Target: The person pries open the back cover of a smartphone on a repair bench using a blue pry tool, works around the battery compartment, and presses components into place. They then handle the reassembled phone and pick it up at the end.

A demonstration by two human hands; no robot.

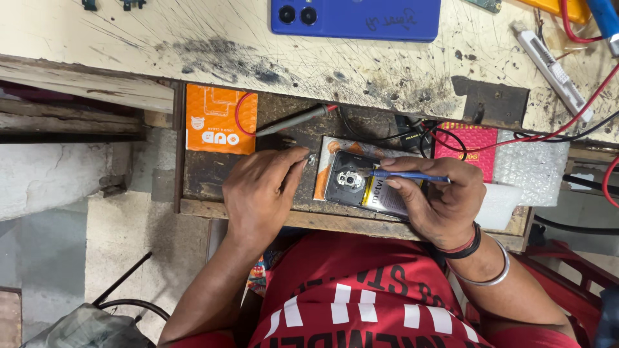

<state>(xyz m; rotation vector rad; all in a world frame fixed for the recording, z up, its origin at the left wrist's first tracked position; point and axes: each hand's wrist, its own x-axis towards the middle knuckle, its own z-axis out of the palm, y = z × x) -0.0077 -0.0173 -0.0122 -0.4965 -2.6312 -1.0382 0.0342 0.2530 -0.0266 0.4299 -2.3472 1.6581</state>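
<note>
So there's an opened phone (361, 187) lying back-up on a low wooden shelf (213, 174) under the bench (193, 38) edge, sitting near the shelf's front edge on some orange-and-white packet. The right hand (438, 200) is pinching a thin blue tool (406, 174) between thumb and fingers, tip resting on the phone's camera module (350, 180). The left hand (261, 193) is just beside the phone's left end, fingers curled in, tips pressed together on something tiny near the phone's corner; can't tell what it is. An orange card (219, 119) sits at the shelf's back left, a grey probe (293, 120) lies next to it, and a pink pouch (467, 145) is at the back right. Up on the bench there's a blue phone (367, 16) at the far edge, with red wires (580, 96) trailing off the right side.
</note>
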